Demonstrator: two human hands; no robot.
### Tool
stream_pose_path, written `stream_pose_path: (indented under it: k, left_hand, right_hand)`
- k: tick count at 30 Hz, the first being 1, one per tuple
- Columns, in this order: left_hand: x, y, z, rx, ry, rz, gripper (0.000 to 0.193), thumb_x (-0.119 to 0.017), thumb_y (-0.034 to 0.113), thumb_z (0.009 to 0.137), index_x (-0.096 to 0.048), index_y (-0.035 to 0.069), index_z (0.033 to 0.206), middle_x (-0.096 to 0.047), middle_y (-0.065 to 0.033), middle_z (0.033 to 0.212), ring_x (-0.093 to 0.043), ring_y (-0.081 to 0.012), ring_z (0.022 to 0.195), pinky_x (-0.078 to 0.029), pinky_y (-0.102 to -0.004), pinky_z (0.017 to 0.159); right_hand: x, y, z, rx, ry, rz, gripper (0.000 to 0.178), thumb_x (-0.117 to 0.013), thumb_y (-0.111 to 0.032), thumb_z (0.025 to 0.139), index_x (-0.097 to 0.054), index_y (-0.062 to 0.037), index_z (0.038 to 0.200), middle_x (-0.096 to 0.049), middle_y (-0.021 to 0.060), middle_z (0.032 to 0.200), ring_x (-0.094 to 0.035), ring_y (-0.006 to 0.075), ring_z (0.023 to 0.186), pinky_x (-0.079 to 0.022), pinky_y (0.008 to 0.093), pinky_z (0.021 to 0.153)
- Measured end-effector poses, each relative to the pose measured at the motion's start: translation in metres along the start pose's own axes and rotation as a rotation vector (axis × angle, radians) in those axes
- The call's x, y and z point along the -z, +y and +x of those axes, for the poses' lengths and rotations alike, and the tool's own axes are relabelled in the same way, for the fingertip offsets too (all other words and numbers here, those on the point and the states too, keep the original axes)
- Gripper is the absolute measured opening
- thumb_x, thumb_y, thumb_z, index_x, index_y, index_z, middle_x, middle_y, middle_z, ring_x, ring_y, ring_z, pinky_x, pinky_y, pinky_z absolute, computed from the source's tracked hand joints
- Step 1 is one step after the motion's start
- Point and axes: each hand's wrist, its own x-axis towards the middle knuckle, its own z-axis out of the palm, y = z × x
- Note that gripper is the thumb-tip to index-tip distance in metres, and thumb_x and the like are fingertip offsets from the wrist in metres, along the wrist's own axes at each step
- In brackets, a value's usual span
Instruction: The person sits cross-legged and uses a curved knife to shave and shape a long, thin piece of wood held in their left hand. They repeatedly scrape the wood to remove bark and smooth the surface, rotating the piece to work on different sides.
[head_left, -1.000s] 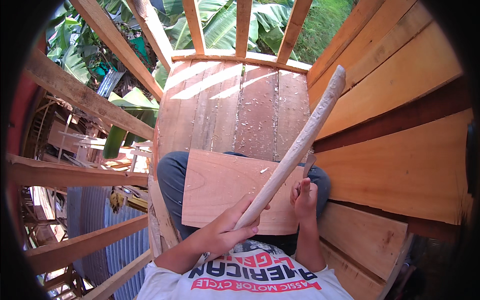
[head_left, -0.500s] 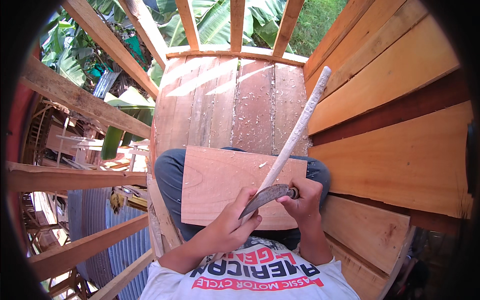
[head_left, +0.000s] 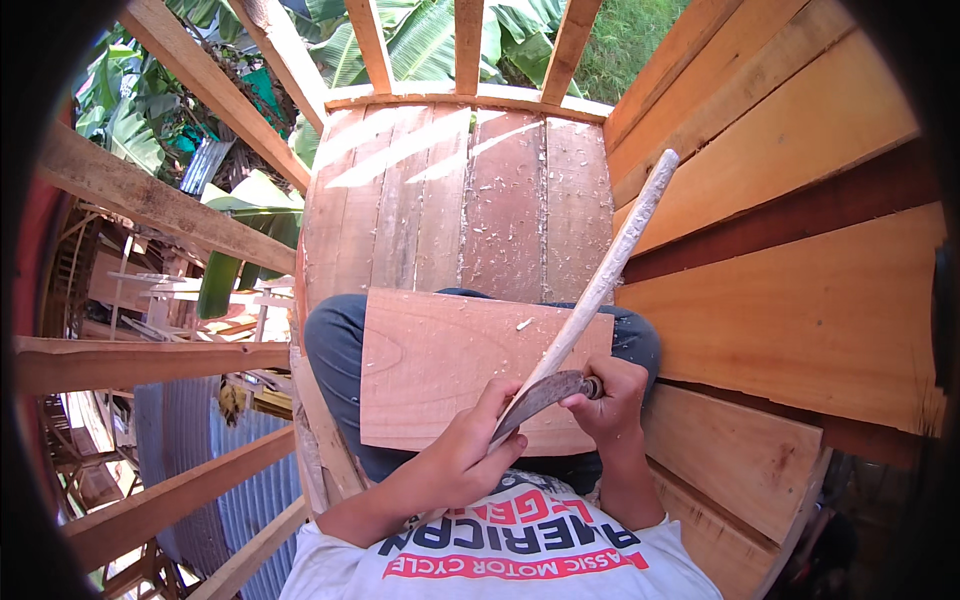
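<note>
Pale stick [head_left: 617, 256] slants up over the wood board [head_left: 425, 375] on our legs [head_left: 335, 340]. Its low end is in our left hand [head_left: 466, 442], and its far end pokes out past the board, up and to the right. Our left fingers are wrapped around that low end. Our right fingers are curled tight on the handle of the curved knife [head_left: 540, 397], so our right hand [head_left: 616, 392] has it firmly. The blade lies across the stick, just beside our left thumb. We can't tell if its edge bites into the wood.

It looks like we are shaving the stick. To do it well, we should tip the blade low, take thin bits, and grip hard so the stick can't roll. Our left fingers are very near the blade, so we should tuck them away and go slowly. One small wood chip [head_left: 523, 324] lies on the board.
</note>
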Motion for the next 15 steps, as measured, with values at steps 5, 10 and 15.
stream_pose_path:
  k: [5, 10, 15]
  left_hand:
    - [-0.002, -0.001, 0.001, 0.001, 0.005, 0.049, 0.041, -0.049, 0.004, 0.087, -0.032, 0.0, 0.124, -0.05, -0.0173, 0.075, -0.053, -0.0226, 0.069, -0.042, -0.0342, 0.065]
    - [-0.006, -0.006, -0.006, 0.087, -0.081, 0.036, 0.041, -0.05, 0.005, 0.087, -0.032, -0.001, 0.124, -0.05, -0.0166, 0.074, -0.052, -0.0237, 0.068, -0.041, -0.0345, 0.064]
    - [-0.007, -0.005, -0.009, 0.1, -0.065, -0.022, 0.042, -0.051, 0.001, 0.086, -0.035, -0.001, 0.125, -0.046, -0.0056, 0.079, -0.046, -0.0134, 0.072, -0.039, -0.0272, 0.066]
  right_hand:
    - [0.004, 0.012, 0.011, 0.009, 0.09, -0.064, 0.073, -0.063, -0.074, 0.063, -0.041, -0.0054, 0.052, -0.033, 0.0055, 0.044, -0.038, 0.0209, 0.038, -0.03, 0.0313, 0.039]
    - [0.022, 0.042, 0.031, -0.171, 0.323, 0.06, 0.075, -0.059, -0.071, 0.072, -0.036, -0.0027, 0.053, -0.026, 0.0048, 0.047, -0.031, 0.016, 0.041, -0.025, 0.0304, 0.041]
    - [0.032, 0.051, 0.02, -0.22, 0.248, 0.085, 0.073, -0.059, -0.067, 0.076, -0.037, -0.0014, 0.053, -0.025, 0.0051, 0.048, -0.029, 0.0136, 0.043, -0.024, 0.0303, 0.041]
